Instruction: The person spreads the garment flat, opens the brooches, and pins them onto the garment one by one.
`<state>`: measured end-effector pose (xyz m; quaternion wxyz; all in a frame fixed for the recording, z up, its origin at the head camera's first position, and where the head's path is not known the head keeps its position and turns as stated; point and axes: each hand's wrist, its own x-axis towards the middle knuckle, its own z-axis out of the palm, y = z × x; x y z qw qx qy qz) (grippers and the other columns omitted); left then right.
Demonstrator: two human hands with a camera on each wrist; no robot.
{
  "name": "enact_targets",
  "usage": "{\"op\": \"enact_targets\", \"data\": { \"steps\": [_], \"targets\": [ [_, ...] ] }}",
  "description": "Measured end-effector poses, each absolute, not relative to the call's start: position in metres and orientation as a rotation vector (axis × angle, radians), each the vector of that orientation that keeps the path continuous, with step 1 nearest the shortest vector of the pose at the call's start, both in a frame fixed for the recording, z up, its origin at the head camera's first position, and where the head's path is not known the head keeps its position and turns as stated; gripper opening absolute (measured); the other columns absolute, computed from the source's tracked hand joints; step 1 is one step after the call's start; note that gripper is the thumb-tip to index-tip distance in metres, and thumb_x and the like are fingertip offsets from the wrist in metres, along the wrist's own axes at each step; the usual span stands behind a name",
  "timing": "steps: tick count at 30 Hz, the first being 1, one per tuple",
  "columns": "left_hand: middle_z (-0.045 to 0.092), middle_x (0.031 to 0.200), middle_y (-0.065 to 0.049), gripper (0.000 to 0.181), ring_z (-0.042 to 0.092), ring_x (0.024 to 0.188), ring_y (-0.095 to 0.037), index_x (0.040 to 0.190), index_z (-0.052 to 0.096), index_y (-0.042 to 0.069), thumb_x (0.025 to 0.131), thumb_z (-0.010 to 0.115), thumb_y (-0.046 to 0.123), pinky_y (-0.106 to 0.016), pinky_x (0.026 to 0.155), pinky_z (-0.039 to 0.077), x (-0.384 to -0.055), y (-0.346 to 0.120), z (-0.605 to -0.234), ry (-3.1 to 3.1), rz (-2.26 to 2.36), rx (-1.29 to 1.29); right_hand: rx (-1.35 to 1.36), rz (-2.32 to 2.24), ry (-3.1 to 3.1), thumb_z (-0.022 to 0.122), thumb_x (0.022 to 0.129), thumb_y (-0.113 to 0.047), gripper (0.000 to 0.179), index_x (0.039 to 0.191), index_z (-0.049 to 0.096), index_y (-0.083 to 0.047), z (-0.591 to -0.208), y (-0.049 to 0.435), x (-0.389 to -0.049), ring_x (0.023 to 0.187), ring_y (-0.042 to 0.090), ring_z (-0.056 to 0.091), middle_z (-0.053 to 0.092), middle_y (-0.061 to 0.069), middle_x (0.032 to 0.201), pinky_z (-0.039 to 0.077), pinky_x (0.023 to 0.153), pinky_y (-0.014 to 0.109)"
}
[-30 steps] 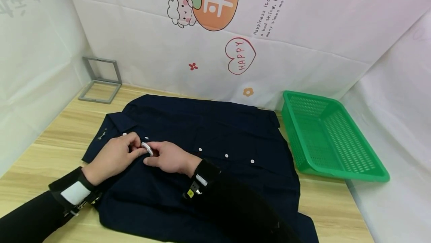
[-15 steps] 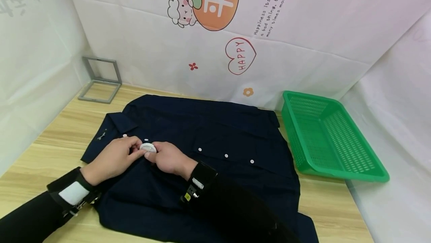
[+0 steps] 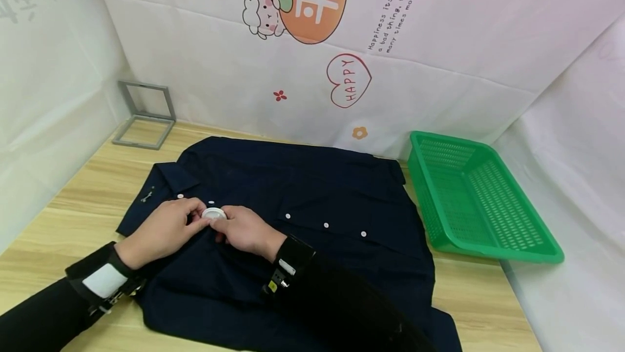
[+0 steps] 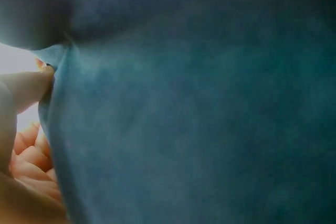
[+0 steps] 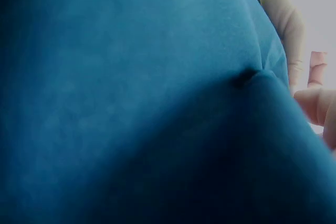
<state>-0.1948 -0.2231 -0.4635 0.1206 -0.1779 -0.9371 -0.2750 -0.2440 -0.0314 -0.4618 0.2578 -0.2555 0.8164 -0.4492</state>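
A dark navy button shirt (image 3: 317,184) lies spread in front of me, its collar toward the left and white buttons along its middle. At the upper button line, my left hand (image 3: 166,227) pinches the shirt's cloth. Close against those fingertips, my right hand (image 3: 249,232) holds a small white round disc (image 3: 214,212) between thumb and fingers, its flat face tilted up. Raised cloth fills most of both wrist views, with fingers (image 4: 31,87) at the left wrist view's edge and fingers (image 5: 315,103) at the right wrist view's edge. The disc's underside is hidden.
A green plastic basket (image 3: 441,222) stands at the right of the wooden table (image 3: 73,200). At the back left is a grey hinged frame (image 3: 168,127), one half upright. White printed cloth (image 3: 195,64) rises behind and on both sides.
The white disc has turned from edge-on to showing its flat face and shifted slightly. My right hand has moved a little left with it. My left hand stays nearly in place.
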Motion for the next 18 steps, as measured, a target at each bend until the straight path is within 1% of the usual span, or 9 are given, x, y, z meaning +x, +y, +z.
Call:
{"op": "enact_targets", "data": {
  "steps": [5,12,18],
  "targets": [
    [0.048,0.068,0.016,0.014,0.045,0.057,-0.001,0.085,0.063,0.016,0.09,0.075,0.015,-0.026,0.056,0.04,-0.1939,-0.2222,-0.4608,-2.74,-0.809,-0.528,-0.755,-1.158,2.273,0.052,0.105,-0.029,0.025,0.086,0.065,-0.018,-0.4625,-0.0313,-0.2442,0.061,0.013,0.058,0.066,-0.006,0.072,0.044,0.056,0.025],
    [0.048,0.069,0.013,0.014,0.045,0.058,-0.003,0.085,0.062,0.015,0.09,0.074,0.01,-0.026,0.056,0.04,-0.1922,-0.2196,-0.4572,-2.756,-0.813,-0.527,-0.858,-0.983,2.488,0.049,0.104,-0.026,0.018,0.089,0.055,-0.018,-0.4626,-0.0342,-0.24,0.056,0.008,0.056,0.062,-0.014,0.071,0.044,0.053,0.024],
    [0.048,0.07,0.014,0.014,0.044,0.059,-0.003,0.086,0.062,0.015,0.09,0.075,0.01,-0.026,0.056,0.039,-0.1915,-0.2184,-0.4557,-2.76,-0.817,-0.54,-0.886,-0.902,2.526,0.048,0.103,-0.021,0.014,0.091,0.053,-0.015,-0.4618,-0.0355,-0.2392,0.054,0.009,0.053,0.06,-0.012,0.071,0.042,0.053,0.023]
  ]
}}
